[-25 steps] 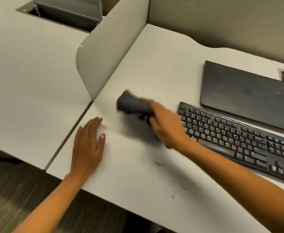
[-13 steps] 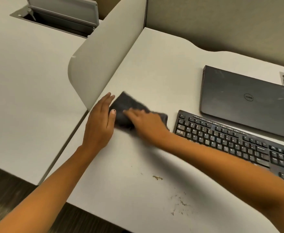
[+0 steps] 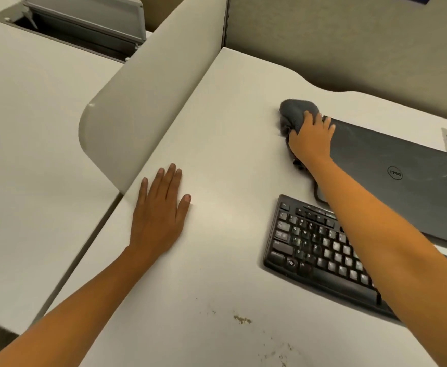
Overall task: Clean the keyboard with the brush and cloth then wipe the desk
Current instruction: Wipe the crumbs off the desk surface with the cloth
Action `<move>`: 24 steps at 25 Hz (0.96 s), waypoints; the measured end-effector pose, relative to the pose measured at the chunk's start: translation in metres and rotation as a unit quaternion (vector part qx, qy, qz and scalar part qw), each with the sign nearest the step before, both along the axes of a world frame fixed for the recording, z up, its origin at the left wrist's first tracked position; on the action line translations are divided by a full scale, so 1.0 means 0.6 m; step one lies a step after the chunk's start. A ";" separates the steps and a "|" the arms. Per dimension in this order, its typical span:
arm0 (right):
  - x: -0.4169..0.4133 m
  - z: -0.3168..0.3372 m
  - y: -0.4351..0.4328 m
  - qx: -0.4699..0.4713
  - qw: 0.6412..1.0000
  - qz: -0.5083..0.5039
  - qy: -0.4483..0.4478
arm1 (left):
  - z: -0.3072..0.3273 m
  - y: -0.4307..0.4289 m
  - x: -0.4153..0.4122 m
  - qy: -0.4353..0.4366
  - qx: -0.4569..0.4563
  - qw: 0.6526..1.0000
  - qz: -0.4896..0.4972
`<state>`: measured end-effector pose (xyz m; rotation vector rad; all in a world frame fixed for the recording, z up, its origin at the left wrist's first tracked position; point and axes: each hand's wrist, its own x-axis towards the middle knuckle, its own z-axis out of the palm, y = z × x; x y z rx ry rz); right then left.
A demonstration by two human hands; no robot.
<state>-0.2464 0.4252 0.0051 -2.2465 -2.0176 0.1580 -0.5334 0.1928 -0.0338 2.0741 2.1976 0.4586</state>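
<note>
Right hand grips cloth at laptop corner; left hand flat on desk beside divider; crumbs near front edge.

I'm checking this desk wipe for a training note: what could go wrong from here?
The right hand holds the cloth right against the laptop corner; another stroke could nudge or scuff it. The forearm crosses above the keyboard and may press keys. The crumbs lie near the front of the desk, far from the cloth, so they might be missed.
</note>
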 end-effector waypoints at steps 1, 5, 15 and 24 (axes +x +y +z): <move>-0.009 -0.007 0.017 0.022 1.000 -0.001 0.007 | 0.002 0.000 0.001 0.005 0.000 1.000 0.001; -0.052 -0.004 0.103 0.016 0.999 -0.007 0.050 | 0.005 0.000 0.004 0.025 -0.009 1.000 -0.001; -0.207 -0.001 0.178 -0.006 0.966 0.253 0.057 | 0.005 0.003 0.002 0.030 -0.022 0.999 -0.008; -0.278 -0.004 -0.015 0.001 0.893 0.444 0.074 | 0.013 0.002 0.003 -0.051 0.012 0.998 -0.016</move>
